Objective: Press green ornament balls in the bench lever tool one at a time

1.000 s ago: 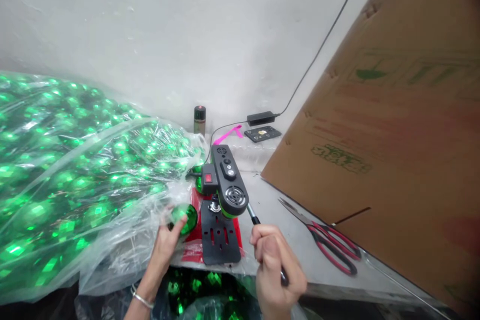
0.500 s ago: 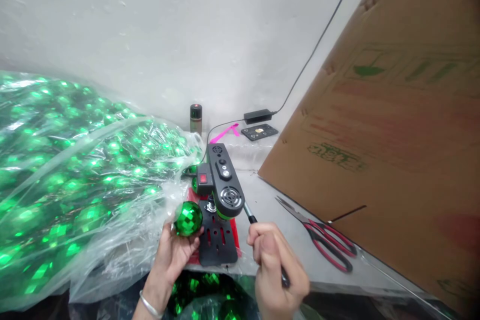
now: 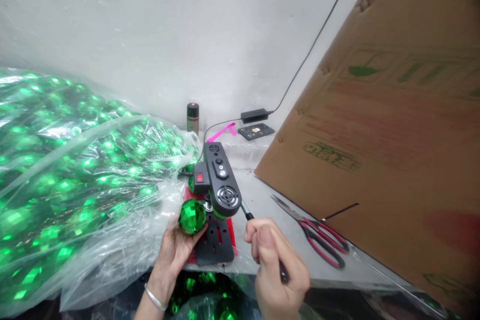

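My left hand (image 3: 176,250) holds a faceted green ball (image 3: 192,216) up against the left side of a small black bench machine (image 3: 219,185) with a red switch. The machine stands on a black slotted base plate (image 3: 215,242) over a red sheet. My right hand (image 3: 275,265) is closed around the machine's lever handle (image 3: 248,216), which slants down to the right from the machine's head.
A large clear plastic bag of green balls (image 3: 75,175) fills the left. More green balls (image 3: 202,295) lie below the table edge. Red-handled scissors (image 3: 318,240) lie right of the machine. A big cardboard sheet (image 3: 393,125) leans at right. A can (image 3: 192,117), power adapter (image 3: 255,115) and phone (image 3: 256,131) sit by the wall.
My left hand has lifted the green ball out of the bag's edge and brought it right, up against the machine. My right hand stays on the lever.
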The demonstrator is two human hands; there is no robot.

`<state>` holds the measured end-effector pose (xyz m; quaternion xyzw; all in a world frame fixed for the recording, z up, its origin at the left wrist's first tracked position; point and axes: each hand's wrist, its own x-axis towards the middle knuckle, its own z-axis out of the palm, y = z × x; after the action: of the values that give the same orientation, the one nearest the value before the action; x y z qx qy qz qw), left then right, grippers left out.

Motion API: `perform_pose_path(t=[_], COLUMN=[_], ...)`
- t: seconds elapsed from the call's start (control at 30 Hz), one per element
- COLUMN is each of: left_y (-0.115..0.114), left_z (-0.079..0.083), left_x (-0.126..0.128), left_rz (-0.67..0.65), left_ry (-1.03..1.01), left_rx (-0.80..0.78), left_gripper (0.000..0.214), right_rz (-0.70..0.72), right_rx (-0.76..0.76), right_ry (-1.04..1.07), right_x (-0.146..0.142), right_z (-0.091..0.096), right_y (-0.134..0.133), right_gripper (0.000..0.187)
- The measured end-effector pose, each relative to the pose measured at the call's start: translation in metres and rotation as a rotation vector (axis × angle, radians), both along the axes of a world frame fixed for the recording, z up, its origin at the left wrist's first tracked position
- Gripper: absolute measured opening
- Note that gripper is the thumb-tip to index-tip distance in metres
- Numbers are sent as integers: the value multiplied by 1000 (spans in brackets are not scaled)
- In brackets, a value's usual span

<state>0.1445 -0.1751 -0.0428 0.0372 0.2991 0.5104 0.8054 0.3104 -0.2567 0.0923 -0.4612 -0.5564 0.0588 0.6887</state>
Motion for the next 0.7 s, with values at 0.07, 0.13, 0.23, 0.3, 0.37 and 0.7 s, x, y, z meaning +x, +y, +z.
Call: perform_pose_path(t=[0.07, 0.13, 0.23, 0.3, 0.37, 0.7], left_y=[-2, -5, -11, -15, -17, -29], left_z=[4, 6, -2, -13, -25, -37], left_x=[4, 11, 20, 22, 21, 32], left_rz=[30, 71, 126, 121, 96, 34], left_ry=[68, 196, 477, 701, 895, 1184], left_rx=[-18, -10, 140, 278, 379, 642], left_gripper=[58, 51, 54, 68, 80, 85], right_rz=[0, -4, -3, -1, 4, 21], right_rx=[-4, -15, -40, -46, -49, -7], right_ry=[6, 12, 8, 5, 2, -9], right_x=[0, -1, -1, -1, 0, 1], right_z=[2, 6, 12, 14, 14, 10], right_y=[0, 1, 3, 3, 3, 2], right_gripper=[38, 40, 42, 42, 42, 39])
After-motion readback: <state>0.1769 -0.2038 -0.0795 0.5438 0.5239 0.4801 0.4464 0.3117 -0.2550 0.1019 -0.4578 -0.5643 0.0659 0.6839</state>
